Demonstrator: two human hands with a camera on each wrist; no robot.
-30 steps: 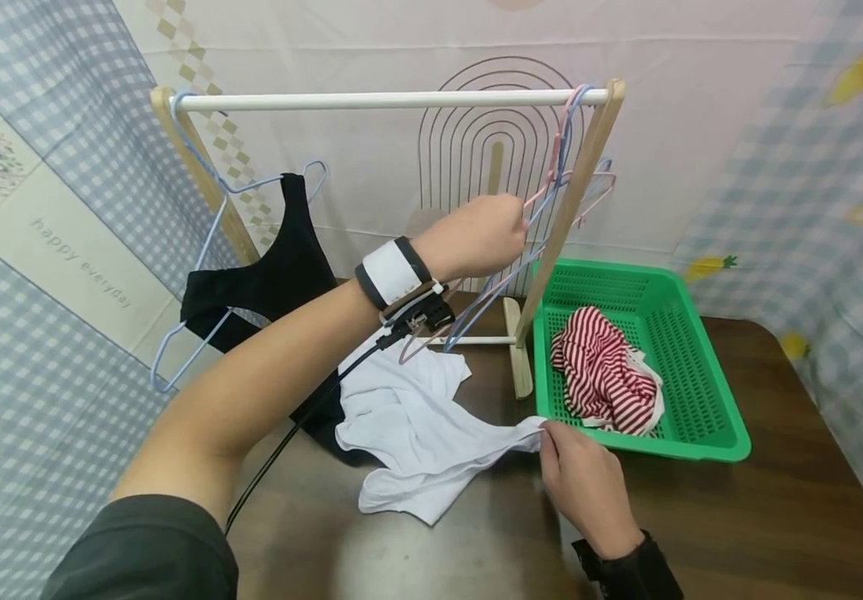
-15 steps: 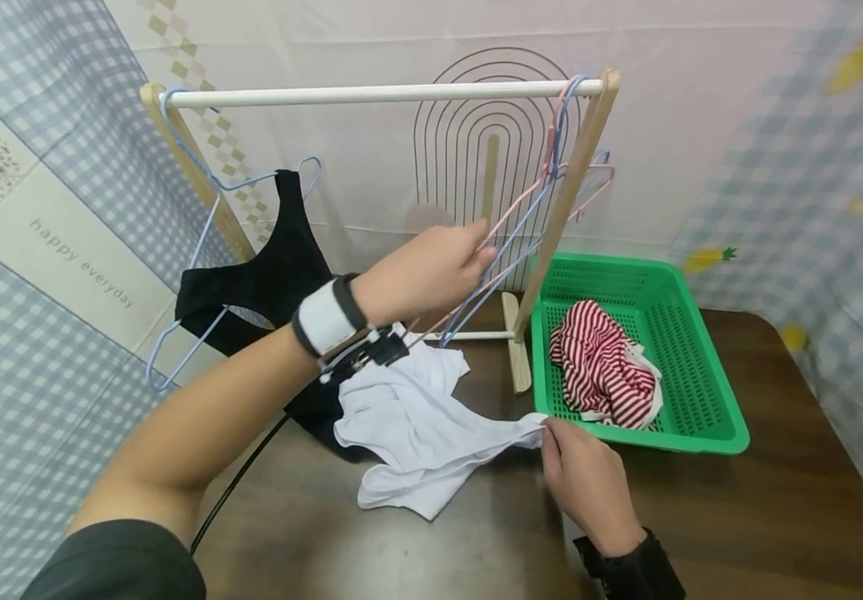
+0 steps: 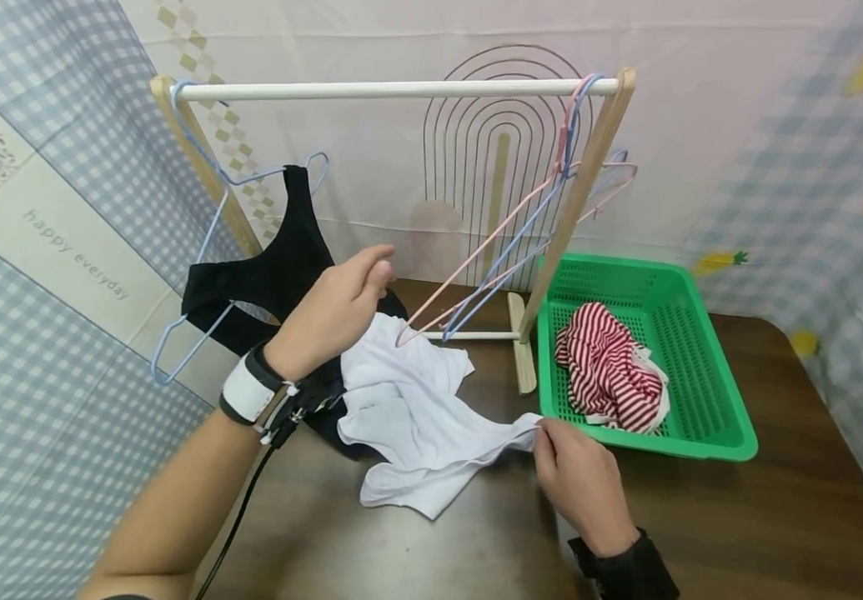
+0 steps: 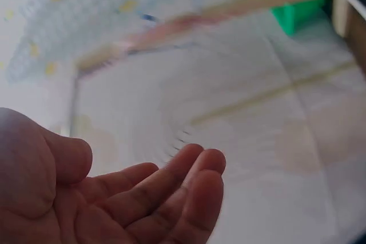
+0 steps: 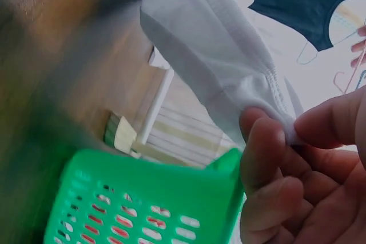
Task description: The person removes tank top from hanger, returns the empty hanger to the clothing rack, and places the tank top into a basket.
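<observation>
My right hand (image 3: 581,483) pinches a corner of a white garment (image 3: 423,417) between thumb and fingers. The rest of that cloth lies crumpled on the table, overlapping the lower part of a black tank top (image 3: 266,267). In the right wrist view the pinched white fabric (image 5: 223,55) stretches up from the fingertips. My left hand (image 3: 333,312) hovers in front of the black top with nothing in it; its palm and loosely bent fingers (image 4: 200,198) show in the left wrist view. The black top hangs from a blue hanger (image 3: 213,221) at the rack's left end.
A wooden rack with a white rod (image 3: 401,90) stands at the back. Pink hangers (image 3: 506,221) and blue hangers (image 3: 524,229) hang at its right end. To the right, a green basket (image 3: 709,375) holds a red-and-white striped garment (image 3: 604,362) on the brown table (image 3: 776,517).
My left hand has let go of the hangers at the right end and moved left and down, to in front of the black top. The right hand keeps its pinch on the white garment.
</observation>
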